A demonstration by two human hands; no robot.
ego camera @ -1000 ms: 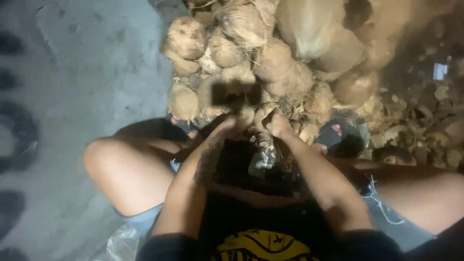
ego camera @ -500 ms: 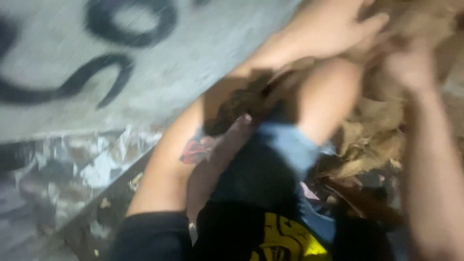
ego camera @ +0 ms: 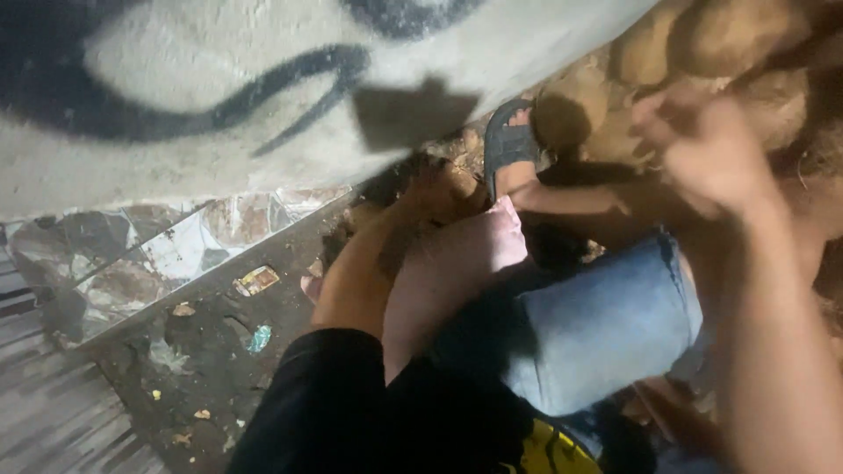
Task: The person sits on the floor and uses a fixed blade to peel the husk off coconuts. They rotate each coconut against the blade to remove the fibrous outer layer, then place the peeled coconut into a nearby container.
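Head view, tilted hard and motion-blurred. The person sits low on the ground, knee in blue denim shorts (ego camera: 606,325) mid-frame, black shirt sleeve (ego camera: 325,404) at bottom.

Left hand (ego camera: 443,189) reaches forward past the knee and is closed around a brownish lump, which looks like a coconut husk piece (ego camera: 461,184). Fingers curled on it; can't tell how firm the grip is, the area is dark. Just above it sits a flat dark blade-like shape (ego camera: 413,114), overlapping the grey wall; whether the hand touches it, can't tell.

Right hand (ego camera: 711,154) is up at right, smeared by blur, right against the pile of husked coconuts (ego camera: 729,53). Fingers look part-bent over one; whether they actually hold it or are open, can't tell.

Coconut pile fills the top right corner, brown and fibrous, next to the wall's edge. A foot in a dark sandal (ego camera: 509,145) lies between the pile and the left hand.

Grey concrete wall (ego camera: 219,132) with black painted strokes takes the top left. Below it a strip of mottled tile (ego camera: 158,263), then dirt floor (ego camera: 211,369) with small litter scraps (ego camera: 256,281).
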